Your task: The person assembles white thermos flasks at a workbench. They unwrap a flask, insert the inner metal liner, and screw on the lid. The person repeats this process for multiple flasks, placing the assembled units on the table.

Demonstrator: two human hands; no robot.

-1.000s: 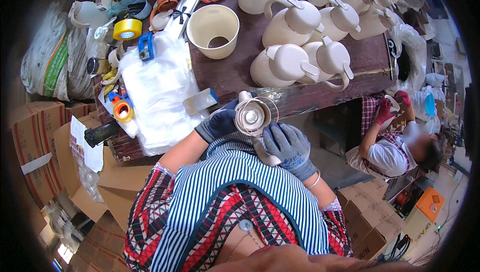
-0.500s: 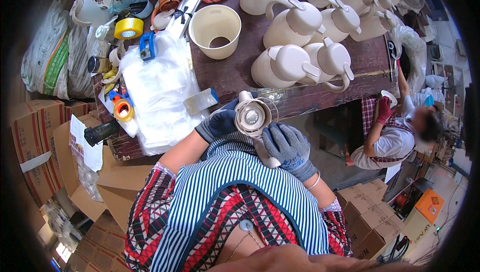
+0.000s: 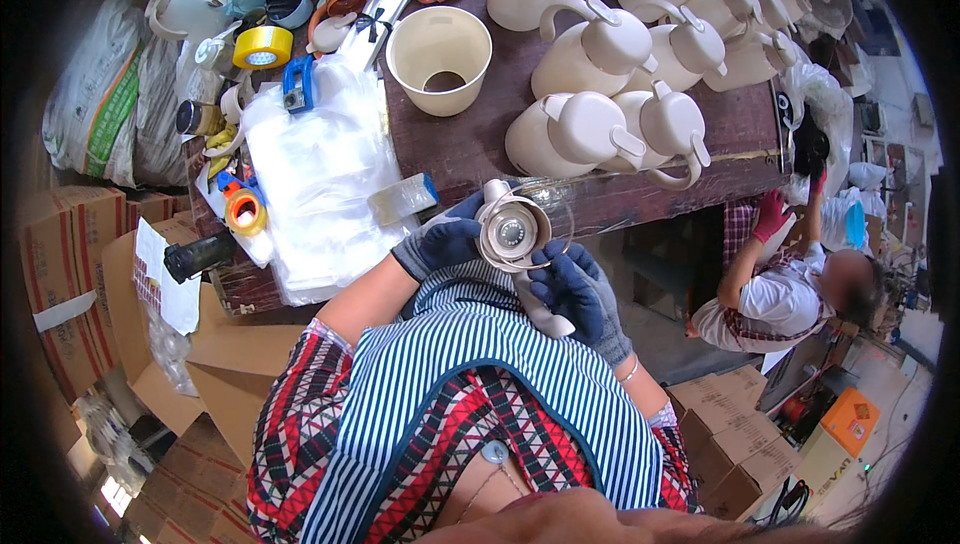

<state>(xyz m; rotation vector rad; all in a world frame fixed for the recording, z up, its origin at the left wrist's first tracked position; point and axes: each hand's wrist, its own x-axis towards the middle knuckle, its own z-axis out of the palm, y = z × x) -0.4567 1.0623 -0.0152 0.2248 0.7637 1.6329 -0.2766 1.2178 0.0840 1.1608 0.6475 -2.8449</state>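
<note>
My left hand (image 3: 447, 242), in a grey and navy work glove, is closed on the side of a beige jug top (image 3: 492, 250). This part has a round metallic-looking centre and a pale handle (image 3: 552, 322) pointing down toward my apron. My right hand (image 3: 584, 296), gloved alike, pinches a thin ring (image 3: 572, 216) at the jug top's right side. The ring stands out past the rim and is partly hidden behind it. Just beyond, on the table, several beige lidded jugs (image 3: 585, 134) stand close together.
On the dark red table (image 3: 440, 149) are a beige bucket (image 3: 440, 62), stacked clear plastic bags (image 3: 320, 194), yellow tape (image 3: 263, 47) and a blue tape cutter (image 3: 298, 84). Cardboard boxes (image 3: 735, 434) stand on both sides. A co-worker (image 3: 780, 289) in red gloves is at the right.
The thin ring has shifted right, away from the jug top's centre. My right hand has turned, its fingers now pinching the ring. The co-worker's arms have moved.
</note>
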